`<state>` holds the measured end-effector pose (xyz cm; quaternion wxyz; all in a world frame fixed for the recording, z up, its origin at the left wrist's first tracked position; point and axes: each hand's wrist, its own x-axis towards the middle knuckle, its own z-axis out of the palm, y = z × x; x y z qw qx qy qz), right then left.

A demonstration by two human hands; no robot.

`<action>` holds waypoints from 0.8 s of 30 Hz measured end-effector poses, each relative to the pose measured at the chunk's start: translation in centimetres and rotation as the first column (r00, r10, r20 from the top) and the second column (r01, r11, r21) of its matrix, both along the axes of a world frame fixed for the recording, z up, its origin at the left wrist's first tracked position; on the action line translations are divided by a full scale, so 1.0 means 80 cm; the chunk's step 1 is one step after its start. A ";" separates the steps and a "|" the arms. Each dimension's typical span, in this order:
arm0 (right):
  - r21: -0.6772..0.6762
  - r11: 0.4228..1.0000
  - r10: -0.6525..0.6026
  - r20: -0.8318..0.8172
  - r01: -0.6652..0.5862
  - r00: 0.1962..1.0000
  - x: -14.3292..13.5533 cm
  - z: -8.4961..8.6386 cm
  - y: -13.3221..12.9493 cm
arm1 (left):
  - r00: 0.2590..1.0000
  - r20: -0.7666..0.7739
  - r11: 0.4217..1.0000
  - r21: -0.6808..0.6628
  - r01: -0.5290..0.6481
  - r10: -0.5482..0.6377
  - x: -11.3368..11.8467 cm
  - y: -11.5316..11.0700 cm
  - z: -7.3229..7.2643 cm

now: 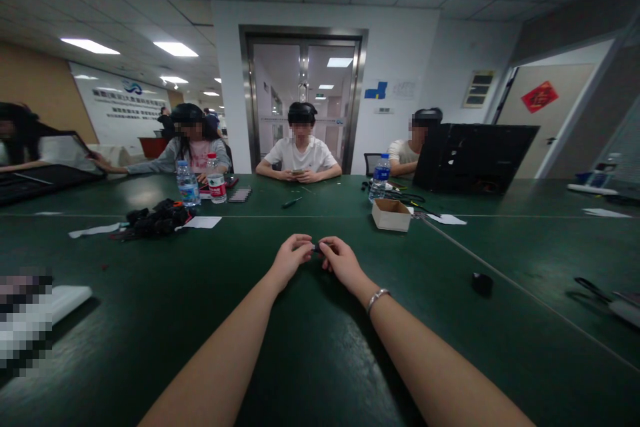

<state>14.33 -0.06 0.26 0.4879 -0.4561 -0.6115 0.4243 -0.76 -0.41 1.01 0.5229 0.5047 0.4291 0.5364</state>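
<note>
My left hand (291,260) and my right hand (343,263) meet just above the green table (310,360). Between their fingertips is a small dark object with a lighter, metallic-looking end (315,248); it is too small to name. The left thumb and fingers pinch the lighter end, while the right thumb and fingers close on the dark end. A metal bracelet (377,301) circles my right wrist.
Beyond my hands lie a small open box (391,216), a screwdriver (291,202), a bundle of black cables (157,219) and water bottles (217,179). A black computer mouse (482,284) rests to the right. Several people sit around the table, near a large black monitor (473,159).
</note>
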 end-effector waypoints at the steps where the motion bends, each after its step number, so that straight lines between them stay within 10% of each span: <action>1: 0.005 1.000 -0.001 0.001 0.001 1.000 0.000 0.000 0.000 | 1.000 0.022 0.999 -0.050 -0.007 0.008 0.001 0.003 -0.001; 24: 0.013 0.999 0.033 0.019 -0.034 0.999 0.001 0.002 -0.003 | 0.975 -0.220 0.994 0.105 -0.011 0.034 -0.002 -0.008 0.007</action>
